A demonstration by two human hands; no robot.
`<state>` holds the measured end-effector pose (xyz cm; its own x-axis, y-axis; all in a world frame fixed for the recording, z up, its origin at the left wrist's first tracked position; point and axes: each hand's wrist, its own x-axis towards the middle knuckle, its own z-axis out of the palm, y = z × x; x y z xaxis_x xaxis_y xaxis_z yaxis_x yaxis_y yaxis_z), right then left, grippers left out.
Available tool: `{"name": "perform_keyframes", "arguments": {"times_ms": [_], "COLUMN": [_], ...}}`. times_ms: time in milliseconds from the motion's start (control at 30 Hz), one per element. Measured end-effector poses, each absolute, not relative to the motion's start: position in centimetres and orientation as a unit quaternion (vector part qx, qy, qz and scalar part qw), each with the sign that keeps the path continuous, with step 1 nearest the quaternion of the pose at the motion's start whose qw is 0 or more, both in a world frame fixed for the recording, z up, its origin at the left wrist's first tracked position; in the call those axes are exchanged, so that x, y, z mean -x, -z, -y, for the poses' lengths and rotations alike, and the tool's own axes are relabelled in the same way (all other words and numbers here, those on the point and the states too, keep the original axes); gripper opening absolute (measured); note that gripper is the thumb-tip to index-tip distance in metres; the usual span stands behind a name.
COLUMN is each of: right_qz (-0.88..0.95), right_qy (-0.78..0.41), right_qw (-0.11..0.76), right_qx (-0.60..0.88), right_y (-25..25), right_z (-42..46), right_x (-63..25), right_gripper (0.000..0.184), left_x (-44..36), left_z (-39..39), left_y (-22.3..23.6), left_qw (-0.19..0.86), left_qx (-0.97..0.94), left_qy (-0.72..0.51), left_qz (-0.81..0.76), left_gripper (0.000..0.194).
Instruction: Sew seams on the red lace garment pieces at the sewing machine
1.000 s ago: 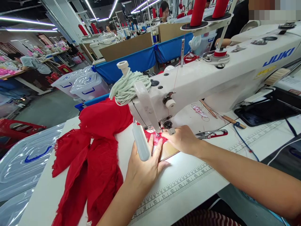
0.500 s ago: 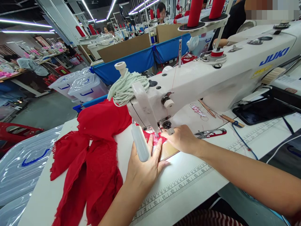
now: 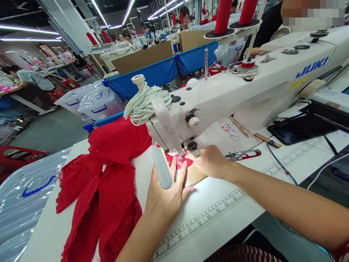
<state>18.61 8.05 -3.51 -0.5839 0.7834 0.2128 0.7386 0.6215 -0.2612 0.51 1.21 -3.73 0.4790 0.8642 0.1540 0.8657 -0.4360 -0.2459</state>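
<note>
A white sewing machine [image 3: 231, 94] stands over the table, its needle and presser foot above a small piece of red fabric [image 3: 179, 162]. My left hand [image 3: 167, 193] lies flat on that piece with fingers spread, just left of the presser foot; a pale lamp-like bar [image 3: 163, 169] hides part of it. On the right side of the foot, my right hand [image 3: 211, 160] has its fingers closed on the edge of the fabric; the fingertips are partly hidden behind the machine's tension dial. A larger heap of red fabric [image 3: 117, 189] with frilled edges lies left of my left hand.
Thread snips [image 3: 244, 154], a wooden-handled awl [image 3: 265, 139] and a black tray [image 3: 302, 125] lie on the right. A ruler scale [image 3: 201, 220] runs along the table's front. Clear plastic bins [image 3: 24, 203] stand at left. A coil of pale cord [image 3: 147, 103] hangs on the machine.
The view has shifted slightly. Both hands and the red fabric stay in nearly the same place under the machine.
</note>
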Motion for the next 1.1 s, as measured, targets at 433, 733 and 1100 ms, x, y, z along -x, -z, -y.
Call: {"name": "perform_keyframes", "arguments": {"times_ms": [433, 733, 1100], "right_qz": [0.794, 0.801, 0.802], "right_qy": [-0.233, -0.193, -0.209], "right_qw": [0.275, 0.274, 0.291], "right_qx": [0.491, 0.496, 0.477], "right_y": [2.5, 2.9, 3.4], "right_z": [-8.7, -8.8, -9.0], "right_x": [-19.1, -19.1, -19.1], "right_gripper": [0.024, 0.022, 0.022], "left_x": [0.6, 0.3, 0.7], "left_z": [-1.4, -1.4, -1.0], "left_y": [5.0, 4.5, 4.7], "left_qw": [0.161, 0.183, 0.165], "left_qx": [0.846, 0.852, 0.851], "left_qy": [0.02, 0.017, 0.044], "left_qz": [0.508, 0.49, 0.496], "left_gripper": [0.068, 0.065, 0.062]}}
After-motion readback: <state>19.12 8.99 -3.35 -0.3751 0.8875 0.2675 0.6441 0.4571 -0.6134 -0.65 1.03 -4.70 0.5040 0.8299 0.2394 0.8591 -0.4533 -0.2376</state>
